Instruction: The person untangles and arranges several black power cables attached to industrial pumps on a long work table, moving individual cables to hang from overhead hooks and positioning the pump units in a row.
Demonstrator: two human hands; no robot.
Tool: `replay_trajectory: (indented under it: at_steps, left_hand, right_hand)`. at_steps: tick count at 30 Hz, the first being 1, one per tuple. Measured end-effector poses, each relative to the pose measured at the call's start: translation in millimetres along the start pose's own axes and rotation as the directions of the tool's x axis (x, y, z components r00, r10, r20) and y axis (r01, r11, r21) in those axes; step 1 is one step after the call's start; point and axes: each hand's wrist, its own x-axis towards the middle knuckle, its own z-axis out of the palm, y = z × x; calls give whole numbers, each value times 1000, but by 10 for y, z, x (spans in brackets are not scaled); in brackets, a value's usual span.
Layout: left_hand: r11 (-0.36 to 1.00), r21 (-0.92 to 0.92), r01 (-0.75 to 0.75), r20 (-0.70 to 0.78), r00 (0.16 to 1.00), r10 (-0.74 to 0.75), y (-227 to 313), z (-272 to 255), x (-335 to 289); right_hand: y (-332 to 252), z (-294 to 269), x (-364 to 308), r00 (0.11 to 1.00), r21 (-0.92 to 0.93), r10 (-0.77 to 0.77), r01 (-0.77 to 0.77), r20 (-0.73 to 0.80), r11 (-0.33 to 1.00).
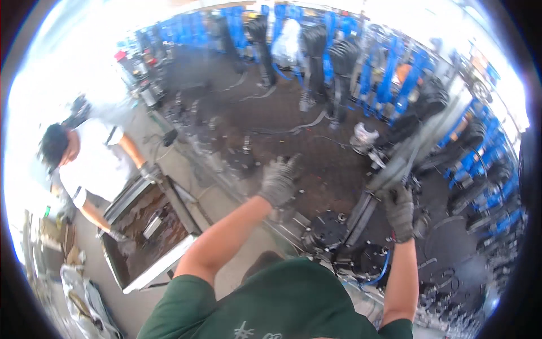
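Note:
My left hand (279, 181), in a grey work glove, reaches over the dark workbench (322, 155) with its fingers stretched out and nothing in them. On the right, my gloved right hand (398, 213) has its fingers curled in beside the foot of a grey metal post (402, 164). What they close on is hidden. A long dark flat bar (361, 217) lies just left of this hand, slanting toward me. Round black fittings (327, 229) sit between my hands near the bench's front edge.
Bundles of black tubes (344, 56) and blue straps (389, 73) hang along the bench's far side. A crumpled white bag (364, 135) lies near the post. At left, a co-worker (93, 158) in a white shirt bends over a metal-rimmed tray (152, 277), gloved hands at its edges.

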Motion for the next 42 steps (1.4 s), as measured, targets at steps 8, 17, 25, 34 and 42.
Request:
replay_trajectory:
  at_steps: [8, 17, 25, 34, 42]
  left_hand:
    - [967, -224, 118, 59, 992, -107, -10, 90, 19]
    - [965, -185, 186, 182, 971, -153, -70, 67, 293]
    - [961, -212, 177, 218, 967, -130, -82, 15, 373]
    - [968, -241, 70, 209, 978, -19, -200, 2, 295]
    - [961, -257, 99, 188, 981, -51, -264, -29, 211]
  right_hand:
    - [308, -47, 14, 990, 265, 39, -75, 137, 961]
    - [145, -156, -10, 998, 385, 14, -38, 65, 922]
    - [12, -369, 100, 976, 107, -19, -4, 216, 994]
    - [457, -342, 77, 976, 98, -59, 39, 209, 994]
    - [198, -275, 158, 977, 110, -124, 105, 176, 988]
